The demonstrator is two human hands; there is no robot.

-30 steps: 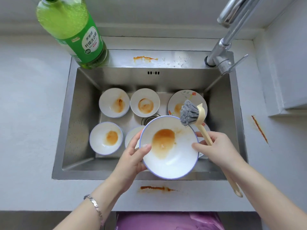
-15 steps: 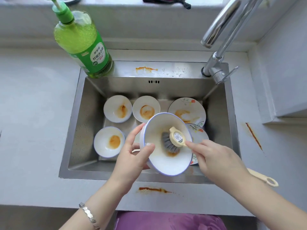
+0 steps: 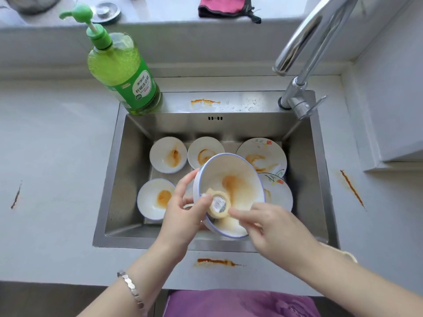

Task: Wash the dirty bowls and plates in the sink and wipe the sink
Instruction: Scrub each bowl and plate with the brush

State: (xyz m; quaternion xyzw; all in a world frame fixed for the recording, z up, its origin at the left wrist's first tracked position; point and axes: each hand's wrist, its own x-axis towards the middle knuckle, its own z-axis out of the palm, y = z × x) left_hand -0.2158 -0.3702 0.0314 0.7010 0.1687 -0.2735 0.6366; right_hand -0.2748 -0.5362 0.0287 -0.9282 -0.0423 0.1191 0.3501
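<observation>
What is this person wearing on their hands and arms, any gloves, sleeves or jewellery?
No gloves or sleeves show; both forearms are bare. The left hand has a silver bracelet of angular metal links at its wrist. The right hand and wrist wear nothing visible.

Green pump bottle (image 3: 123, 72), chrome faucet (image 3: 295, 103), pink cloth (image 3: 223, 5) on ledge (image 3: 160, 10), orange-streaked white counter (image 3: 57, 145)

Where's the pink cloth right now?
Head view, top centre: the pink cloth lies on the ledge behind the sink, right of the green soap bottle and left of the tap.
</observation>
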